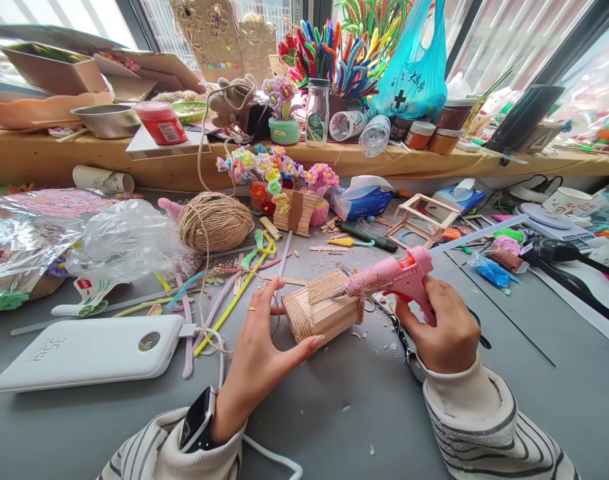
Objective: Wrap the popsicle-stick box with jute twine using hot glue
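Observation:
In my right hand (447, 327) is a pink hot glue gun (409, 277), with a clear glue stick (477, 237) poking out of its back. Its nozzle points left and meets the upper side of a cylinder of wooden craft sticks (334, 323). This cylinder lies on its side, with jute twine (300, 312) wound around its left end and more along its top. My left hand (264, 347) grips that left end, thumb along the near side and fingers behind. A strand of twine trails from there toward a large twine ball (215, 221).
A white power bank (89, 353) with a cable lies left of my left hand. Pipe cleaners (234, 303), loose craft sticks and glue scraps litter the grey table. Behind stand pipe-cleaner flowers (264, 170), a tissue pack (361, 199) and a wooden frame (424, 217).

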A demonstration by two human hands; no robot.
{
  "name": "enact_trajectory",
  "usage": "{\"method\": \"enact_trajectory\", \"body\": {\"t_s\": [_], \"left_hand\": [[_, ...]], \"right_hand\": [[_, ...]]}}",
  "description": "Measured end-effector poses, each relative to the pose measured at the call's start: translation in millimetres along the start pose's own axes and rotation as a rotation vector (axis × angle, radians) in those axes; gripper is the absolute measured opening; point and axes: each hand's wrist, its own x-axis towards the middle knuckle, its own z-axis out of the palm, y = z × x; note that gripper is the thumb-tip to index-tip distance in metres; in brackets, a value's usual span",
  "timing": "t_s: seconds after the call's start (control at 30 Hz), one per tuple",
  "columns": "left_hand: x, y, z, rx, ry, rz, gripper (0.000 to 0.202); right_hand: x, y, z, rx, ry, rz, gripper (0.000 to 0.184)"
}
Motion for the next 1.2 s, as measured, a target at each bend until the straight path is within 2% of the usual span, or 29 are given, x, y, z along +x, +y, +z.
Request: {"method": "enact_trajectory", "body": {"t_s": [0.33, 0.97, 1.2], "left_hand": [[0.8, 1.1, -0.1, -0.013, 0.007, 0.009, 0.074], [0.3, 1.8, -0.1, -0.005, 0.002, 0.004, 0.073], [0.2, 0.1, 0.7, -0.002, 0.006, 0.005, 0.075]], "right_hand": [[2.6, 6.9, -1.8, -0.039, 0.007, 0.046, 0.033], [2.4, 3.9, -1.4, -0.003, 0.024, -0.036, 0.039], [4.1, 5.2, -3.4, -0.024, 0.027, -0.022, 0.033]]}}
